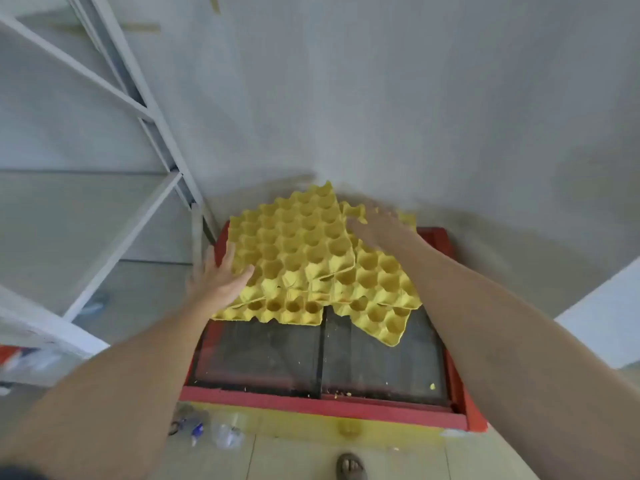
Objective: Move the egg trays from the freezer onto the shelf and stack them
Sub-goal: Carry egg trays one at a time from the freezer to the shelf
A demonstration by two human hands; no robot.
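Several yellow egg trays lie in a loose, crooked pile on the far half of a red-framed chest freezer with dark glass lids. The top tray is tilted, its far corner raised toward the wall. My left hand rests on that tray's near left edge, thumb over the rim, fingers spread. My right hand reaches to the tray's far right corner; it is blurred, and I cannot tell whether its fingers are closed on the edge. A lower tray sticks out to the right front.
A white metal shelf rack stands at the left, its post close to the freezer's far left corner. A grey wall rises behind the freezer. Plastic bottles lie on the floor by the freezer's front left. A sandalled foot shows below.
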